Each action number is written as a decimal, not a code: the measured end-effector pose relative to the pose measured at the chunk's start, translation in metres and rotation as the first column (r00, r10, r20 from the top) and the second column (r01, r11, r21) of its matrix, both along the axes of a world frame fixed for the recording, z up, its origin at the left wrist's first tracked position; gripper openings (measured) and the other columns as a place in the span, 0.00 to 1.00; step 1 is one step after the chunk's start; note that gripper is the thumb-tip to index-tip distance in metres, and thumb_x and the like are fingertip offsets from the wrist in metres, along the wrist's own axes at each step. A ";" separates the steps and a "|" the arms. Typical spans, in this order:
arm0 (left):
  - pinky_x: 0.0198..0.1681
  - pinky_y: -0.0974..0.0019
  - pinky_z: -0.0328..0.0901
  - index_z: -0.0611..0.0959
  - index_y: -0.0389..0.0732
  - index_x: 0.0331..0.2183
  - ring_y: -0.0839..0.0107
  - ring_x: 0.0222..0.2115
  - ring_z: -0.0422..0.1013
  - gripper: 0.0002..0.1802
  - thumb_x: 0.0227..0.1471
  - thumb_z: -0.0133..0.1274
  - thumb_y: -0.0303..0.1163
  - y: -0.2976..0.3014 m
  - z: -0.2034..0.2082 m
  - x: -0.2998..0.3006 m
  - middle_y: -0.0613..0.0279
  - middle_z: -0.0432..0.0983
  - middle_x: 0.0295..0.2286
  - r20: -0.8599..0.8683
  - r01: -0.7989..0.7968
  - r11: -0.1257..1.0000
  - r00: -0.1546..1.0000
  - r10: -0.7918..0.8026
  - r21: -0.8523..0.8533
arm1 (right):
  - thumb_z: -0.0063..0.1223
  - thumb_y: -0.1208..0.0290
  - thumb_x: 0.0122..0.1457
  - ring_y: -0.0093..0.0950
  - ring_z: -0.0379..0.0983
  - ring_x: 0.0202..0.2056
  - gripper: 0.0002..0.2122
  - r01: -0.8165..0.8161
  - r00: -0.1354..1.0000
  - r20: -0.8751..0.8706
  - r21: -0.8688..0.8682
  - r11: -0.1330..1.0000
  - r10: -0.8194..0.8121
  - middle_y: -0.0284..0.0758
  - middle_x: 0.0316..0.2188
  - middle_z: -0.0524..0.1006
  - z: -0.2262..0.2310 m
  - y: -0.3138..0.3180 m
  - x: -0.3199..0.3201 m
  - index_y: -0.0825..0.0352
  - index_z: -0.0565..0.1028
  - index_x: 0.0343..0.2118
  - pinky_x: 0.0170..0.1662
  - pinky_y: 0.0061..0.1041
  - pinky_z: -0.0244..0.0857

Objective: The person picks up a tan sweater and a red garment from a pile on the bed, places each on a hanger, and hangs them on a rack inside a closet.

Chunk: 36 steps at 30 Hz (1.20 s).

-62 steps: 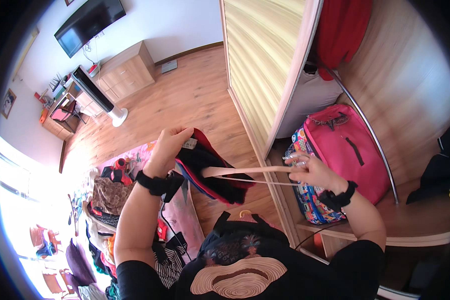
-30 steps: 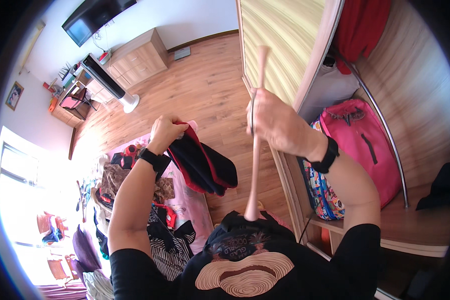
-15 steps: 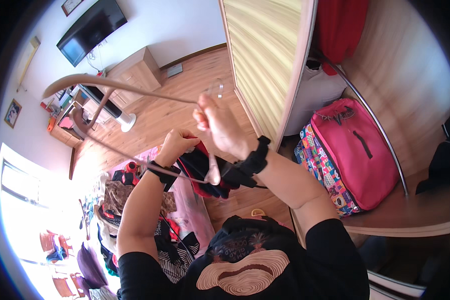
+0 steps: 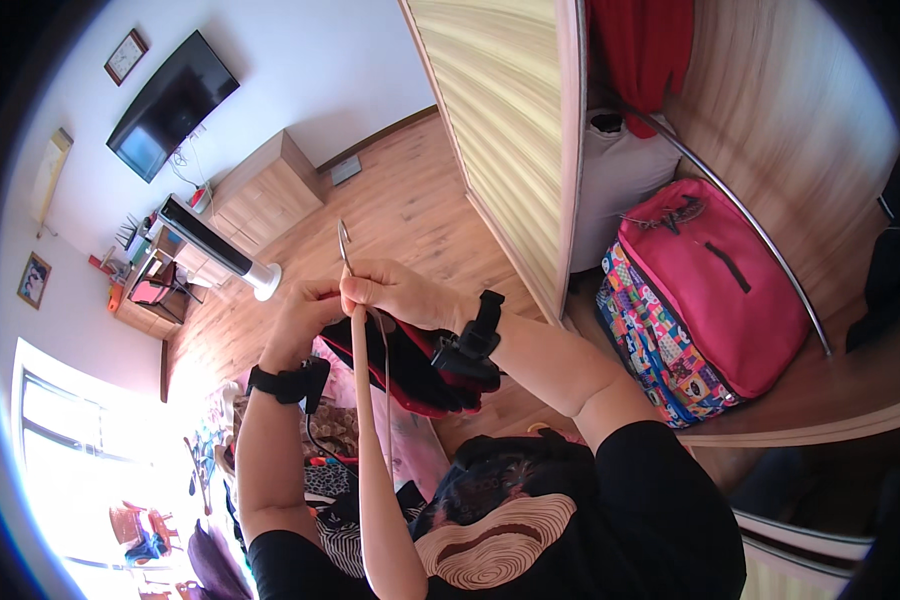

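My right hand (image 4: 402, 293) is closed around the neck of a beige clothes hanger (image 4: 361, 400), just below its metal hook, which points up and away. One thick arm of the hanger runs down toward my chest. Close beside it, touching or nearly so, my left hand (image 4: 303, 318) has its fingers curled at the top of a black garment with red edges (image 4: 410, 372). The garment hangs below both hands, partly covered by the hanger and my right wrist. Each wrist wears a black strap with a small device.
To the right, an open wardrobe holds a pink suitcase (image 4: 705, 290) and a curved metal rail (image 4: 735, 200) beside a yellow sliding door (image 4: 505, 110). Piled clothes (image 4: 335, 430) lie on a pink-covered bed at lower left. A tower fan (image 4: 210, 245) and wooden cabinet (image 4: 270, 190) stand farther off.
The hanger has swung from lying across the view to pointing toward my chest, hook outward. My right hand has moved down and left beside my left hand, which still holds the garment.
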<state>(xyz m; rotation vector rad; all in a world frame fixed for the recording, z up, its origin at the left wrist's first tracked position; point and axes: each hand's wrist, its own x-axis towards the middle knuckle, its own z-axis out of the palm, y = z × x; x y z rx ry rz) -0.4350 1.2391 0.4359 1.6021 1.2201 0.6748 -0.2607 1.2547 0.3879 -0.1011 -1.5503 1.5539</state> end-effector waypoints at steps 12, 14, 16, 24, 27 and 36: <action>0.30 0.76 0.65 0.81 0.33 0.29 0.79 0.25 0.72 0.07 0.50 0.54 0.28 0.006 -0.008 -0.012 0.65 0.77 0.24 0.209 -0.122 0.992 0.972 0.110 0.045 | 0.42 0.65 0.63 0.19 0.67 0.26 0.12 0.022 0.999 0.047 -0.127 0.992 -0.016 0.30 0.22 0.69 -0.018 0.012 -0.015 0.67 0.70 0.26 0.32 0.17 0.63; 0.30 0.76 0.65 0.81 0.33 0.29 0.79 0.24 0.72 0.07 0.50 0.54 0.28 0.004 -0.009 -0.013 0.65 0.77 0.24 0.219 -0.184 0.982 0.961 0.170 0.043 | 0.42 0.66 0.63 0.19 0.67 0.25 0.12 0.024 0.997 0.076 -0.139 0.990 -0.014 0.30 0.22 0.69 -0.023 0.013 -0.016 0.67 0.70 0.26 0.31 0.16 0.63; 0.30 0.76 0.65 0.81 0.33 0.29 0.79 0.24 0.71 0.07 0.50 0.55 0.28 -0.001 -0.007 -0.015 0.65 0.77 0.24 0.195 -0.185 0.980 0.966 0.168 0.068 | 0.42 0.67 0.63 0.18 0.67 0.25 0.11 0.058 0.987 0.154 -0.124 0.991 -0.039 0.29 0.21 0.69 -0.030 0.015 -0.017 0.67 0.70 0.26 0.30 0.15 0.63; 0.34 0.79 0.64 0.82 0.33 0.35 0.83 0.29 0.70 0.11 0.50 0.56 0.30 -0.008 -0.012 -0.014 0.67 0.78 0.27 0.192 -0.069 0.982 0.981 0.035 0.175 | 0.43 0.64 0.63 0.15 0.64 0.24 0.12 0.168 0.949 0.255 0.085 0.982 -0.184 0.26 0.20 0.68 0.006 0.022 -0.002 0.65 0.69 0.27 0.28 0.15 0.60; 0.34 0.79 0.64 0.81 0.33 0.35 0.83 0.29 0.69 0.12 0.50 0.57 0.30 -0.018 -0.009 -0.006 0.68 0.77 0.28 0.210 -0.020 0.985 0.978 -0.017 0.171 | 0.43 0.63 0.63 0.13 0.63 0.23 0.12 0.134 0.967 0.203 0.101 0.986 -0.153 0.25 0.19 0.68 0.020 0.016 0.004 0.64 0.69 0.25 0.27 0.15 0.58; 0.32 0.66 0.64 0.78 0.34 0.26 0.60 0.28 0.69 0.14 0.29 0.49 0.15 -0.015 -0.064 0.007 0.55 0.70 0.28 0.004 -0.191 0.584 0.952 0.305 0.789 | 0.44 0.65 0.63 0.14 0.59 0.22 0.13 0.222 0.927 0.205 0.376 0.899 -0.315 0.24 0.18 0.63 0.047 0.006 0.022 0.65 0.66 0.23 0.26 0.16 0.55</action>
